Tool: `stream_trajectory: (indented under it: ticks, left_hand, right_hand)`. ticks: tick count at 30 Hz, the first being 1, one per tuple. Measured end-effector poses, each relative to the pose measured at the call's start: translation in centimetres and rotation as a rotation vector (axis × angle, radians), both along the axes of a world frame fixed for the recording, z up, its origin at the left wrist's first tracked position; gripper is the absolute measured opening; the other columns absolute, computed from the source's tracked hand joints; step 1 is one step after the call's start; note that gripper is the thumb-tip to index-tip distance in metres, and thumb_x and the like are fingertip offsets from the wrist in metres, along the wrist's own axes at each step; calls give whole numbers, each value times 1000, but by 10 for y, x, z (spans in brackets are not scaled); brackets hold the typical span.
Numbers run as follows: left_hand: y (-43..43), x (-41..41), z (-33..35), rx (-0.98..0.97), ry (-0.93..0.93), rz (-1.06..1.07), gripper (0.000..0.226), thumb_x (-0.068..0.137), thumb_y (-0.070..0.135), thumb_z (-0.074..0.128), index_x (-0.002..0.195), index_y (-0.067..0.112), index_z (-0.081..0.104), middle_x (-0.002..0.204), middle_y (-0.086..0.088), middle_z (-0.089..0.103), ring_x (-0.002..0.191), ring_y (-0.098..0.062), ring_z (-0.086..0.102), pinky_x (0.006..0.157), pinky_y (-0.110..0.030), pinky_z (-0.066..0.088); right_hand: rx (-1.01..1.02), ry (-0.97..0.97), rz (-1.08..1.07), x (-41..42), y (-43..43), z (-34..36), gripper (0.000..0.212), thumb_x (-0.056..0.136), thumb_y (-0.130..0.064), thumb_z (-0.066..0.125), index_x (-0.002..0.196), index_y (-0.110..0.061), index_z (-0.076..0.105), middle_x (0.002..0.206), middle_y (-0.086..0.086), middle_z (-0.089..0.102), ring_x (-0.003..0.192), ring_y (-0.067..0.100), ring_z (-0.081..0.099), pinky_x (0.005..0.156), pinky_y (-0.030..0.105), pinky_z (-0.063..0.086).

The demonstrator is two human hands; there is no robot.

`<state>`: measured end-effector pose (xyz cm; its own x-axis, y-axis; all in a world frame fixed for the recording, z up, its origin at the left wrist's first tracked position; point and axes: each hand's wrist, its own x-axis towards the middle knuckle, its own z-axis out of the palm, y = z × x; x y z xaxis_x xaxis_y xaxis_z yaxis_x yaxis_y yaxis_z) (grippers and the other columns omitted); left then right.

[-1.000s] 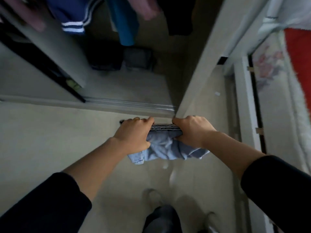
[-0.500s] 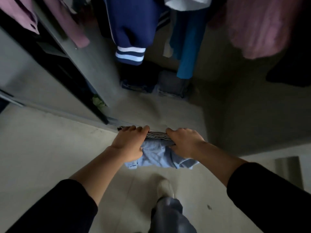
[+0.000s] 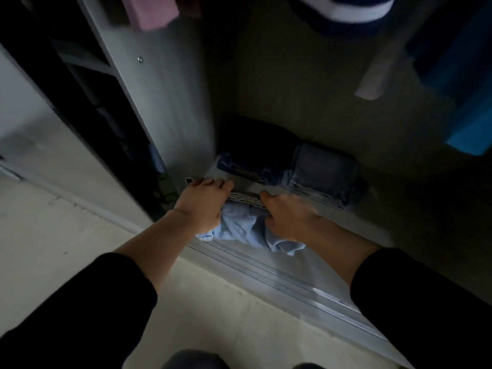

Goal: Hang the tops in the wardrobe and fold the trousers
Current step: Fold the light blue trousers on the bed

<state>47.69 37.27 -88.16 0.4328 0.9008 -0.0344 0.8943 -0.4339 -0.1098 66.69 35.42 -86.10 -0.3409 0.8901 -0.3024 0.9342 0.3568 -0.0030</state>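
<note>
I hold a folded pair of light blue trousers [image 3: 239,229] with a striped waistband between both hands, just above the wardrobe floor [image 3: 354,227] past its door track. My left hand [image 3: 203,205] grips the bundle's left side and my right hand [image 3: 288,215] grips its right side, fingers curled over the waistband. Right behind the bundle lie two folded pairs: dark trousers [image 3: 255,153] on the left and grey-blue jeans [image 3: 323,174] on the right. Tops hang overhead: a pink one [image 3: 151,12], a navy one with a white stripe [image 3: 343,14] and a blue one [image 3: 463,83].
A grey upright panel [image 3: 165,102] bounds the compartment on the left, with dark shelves [image 3: 87,83] beyond it. The metal sliding-door track [image 3: 279,272] runs along the wardrobe's front edge. Pale floor [image 3: 66,235] lies in front, under my arms.
I have moved closer and lower; the folded blue trousers went forward over the door track into the wardrobe, close to the two folded pairs. Both hands keep their grip.
</note>
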Motion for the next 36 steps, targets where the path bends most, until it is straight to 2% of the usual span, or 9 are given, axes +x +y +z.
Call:
stream_trajectory:
  ticks: [8, 13, 16, 17, 20, 23, 25, 28, 36]
  left_hand:
    - [45, -32, -74, 359, -45, 82, 54, 48, 11, 78, 98, 15, 58, 92, -10, 55, 88, -31, 56, 75, -42, 45]
    - [17, -57, -161, 58, 31, 161, 58, 33, 15, 89, 85, 15, 64, 82, -11, 58, 74, -31, 61, 48, -34, 50]
    - [9, -63, -180, 73, -25, 146, 23, 65, 23, 59, 85, 15, 67, 82, -11, 58, 71, -32, 61, 38, -30, 48]
    - [13, -63, -180, 88, -33, 150, 29, 68, 22, 45, 85, 16, 68, 82, -11, 59, 71, -32, 61, 36, -28, 46]
    - [25, -62, -175, 144, -31, 171, 23, 65, 14, 65, 88, 14, 69, 84, -12, 60, 72, -33, 61, 34, -27, 42]
    - [32, -59, -177, 78, -59, 246, 42, 49, 7, 84, 88, 12, 69, 84, -12, 62, 69, -33, 62, 35, -27, 42]
    - [27, -55, -173, 37, -86, 282, 45, 58, 4, 82, 100, 12, 67, 95, -12, 61, 80, -34, 63, 41, -34, 49]
    - [24, -54, -165, -117, -72, 357, 57, 88, 12, 57, 140, 21, 36, 138, -5, 38, 125, -29, 44, 82, -40, 51]
    - [8, -42, -96, -425, -214, 455, 49, 88, 25, 57, 134, 20, 42, 139, -5, 48, 128, -26, 47, 101, -39, 42]
  right_hand:
    - [291, -33, 105, -31, 46, -76, 43, 94, -20, 48, 135, -11, 37, 126, 14, 57, 108, 34, 61, 74, 36, 46]
    - [3, -9, -1, -48, 28, -157, 45, 98, -33, 45, 141, -22, 40, 139, 14, 45, 117, 35, 53, 87, 40, 47]
    - [-92, -50, -63, -59, 26, -184, 56, 98, -36, 45, 149, -22, 27, 153, 18, 24, 115, 37, 57, 91, 43, 48]
    - [-82, -37, -85, -61, 29, -188, 57, 98, -36, 45, 150, -23, 24, 155, 16, 20, 116, 36, 56, 92, 43, 47]
    - [-75, -2, -127, -66, 37, -193, 60, 99, -35, 44, 152, -24, 19, 159, 15, 11, 119, 34, 55, 94, 40, 46]
    - [-126, 26, -139, -68, 38, -199, 65, 100, -37, 42, 154, -26, 8, 160, 14, 0, 122, 35, 51, 94, 41, 47]
    - [-177, 55, -140, -62, 36, -201, 69, 99, -40, 43, 154, -28, 3, 161, 11, -6, 128, 35, 45, 97, 41, 44]
    - [-277, 165, -144, -50, 37, -191, 71, 98, -45, 44, 153, -33, 0, 161, 3, -10, 136, 33, 37, 107, 39, 38]
    - [-291, 222, -219, -45, 19, -110, 67, 98, -47, 44, 153, -26, 14, 161, 1, 5, 141, 26, 30, 112, 37, 31]
